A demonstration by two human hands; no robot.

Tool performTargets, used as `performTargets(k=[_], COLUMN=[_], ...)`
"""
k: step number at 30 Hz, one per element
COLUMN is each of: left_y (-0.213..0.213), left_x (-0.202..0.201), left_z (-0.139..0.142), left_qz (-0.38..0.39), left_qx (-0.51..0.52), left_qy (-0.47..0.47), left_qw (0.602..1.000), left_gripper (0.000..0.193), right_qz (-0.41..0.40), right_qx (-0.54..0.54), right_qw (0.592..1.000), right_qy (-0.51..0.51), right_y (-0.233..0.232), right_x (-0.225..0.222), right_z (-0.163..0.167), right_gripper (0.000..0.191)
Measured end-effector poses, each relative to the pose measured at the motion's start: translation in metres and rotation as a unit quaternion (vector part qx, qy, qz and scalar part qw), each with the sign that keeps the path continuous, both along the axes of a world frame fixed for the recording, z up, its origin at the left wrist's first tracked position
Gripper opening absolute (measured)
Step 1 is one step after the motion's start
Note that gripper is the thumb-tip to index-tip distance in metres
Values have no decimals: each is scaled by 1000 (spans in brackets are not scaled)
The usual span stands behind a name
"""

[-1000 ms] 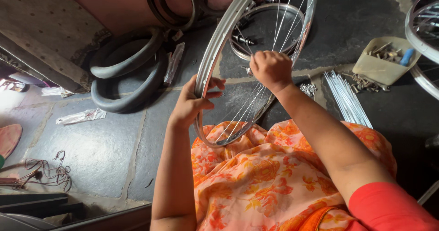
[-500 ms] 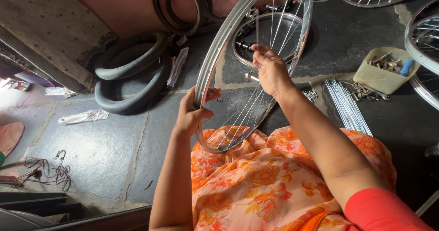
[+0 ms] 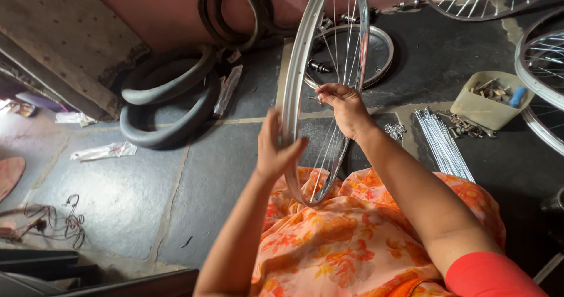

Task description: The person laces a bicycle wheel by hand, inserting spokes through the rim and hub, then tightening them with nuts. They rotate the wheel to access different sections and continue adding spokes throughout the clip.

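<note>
On a dark stone floor (image 3: 147,197), we see a seated person in an orange floral garment (image 3: 352,238) working on a bicycle wheel rim (image 3: 296,79) that stands nearly upright, its lower edge resting on the lap and its top reaching out of frame. The left hand (image 3: 275,150) is pressed against the outer side of the rim, palm flat to the metal and fingers spread slightly as they curl around its edge. The right hand (image 3: 346,106) reaches inside the rim among the thin spokes (image 3: 346,44), its fingertips pinched together on something small near a spoke; we cannot tell what the fingers hold. Behind the wheel, flat on the floor, lies a second rim with a hub (image 3: 376,47). To the right of the right forearm we see a bundle of loose spokes (image 3: 443,147) laid out side by side, a small heap of metal nipples (image 3: 395,131) just beside it, and a beige plastic tray (image 3: 490,106) holding small fittings and a blue item. More spoked wheels (image 3: 543,68) lean at the right and top edges. To the left of the rim, black rubber tyres (image 3: 170,97) are stacked near a reddish wall (image 3: 158,9), with further tyre loops (image 3: 235,9) leaning against it. A tangle of wire (image 3: 56,220) lies at the far left.
</note>
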State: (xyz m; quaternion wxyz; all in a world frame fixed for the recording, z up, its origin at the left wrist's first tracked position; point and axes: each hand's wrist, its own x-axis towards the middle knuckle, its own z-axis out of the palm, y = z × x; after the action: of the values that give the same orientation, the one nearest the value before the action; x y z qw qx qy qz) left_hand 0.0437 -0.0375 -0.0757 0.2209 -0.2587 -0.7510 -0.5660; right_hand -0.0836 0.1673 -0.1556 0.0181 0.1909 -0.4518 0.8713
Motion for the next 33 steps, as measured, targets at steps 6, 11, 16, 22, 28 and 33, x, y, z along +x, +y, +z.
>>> performTargets(k=[6,11,16,22,28,33], left_y=[35,43,25,25,28,23], left_x=[-39,-35,-23,-15,-21,-26], left_z=[71,65,60,66,71,68], left_qz=[-51,-135,-144,-121,-125,-133], left_qx=[25,106,87,81,91,103], left_qy=[-174,-225,-184,-211,-231,-245], left_qw=[983,959,969,966,960,955], left_gripper=[53,48,53,55,50,47], right_qz=[-28,-31,-231,-326,-227,-212], right_qx=[46,117,311,539,674,764], right_qw=[998,992,921,739,670,586], right_qy=[15,40,-36,-238,-214,-169], right_y=[-7,29,140,195,193,189], right_x=[18,20,-13,-8,-23,-38], right_z=[11,3,-60,-167,-203,-219], right_gripper=[19,24,25,17,18,15])
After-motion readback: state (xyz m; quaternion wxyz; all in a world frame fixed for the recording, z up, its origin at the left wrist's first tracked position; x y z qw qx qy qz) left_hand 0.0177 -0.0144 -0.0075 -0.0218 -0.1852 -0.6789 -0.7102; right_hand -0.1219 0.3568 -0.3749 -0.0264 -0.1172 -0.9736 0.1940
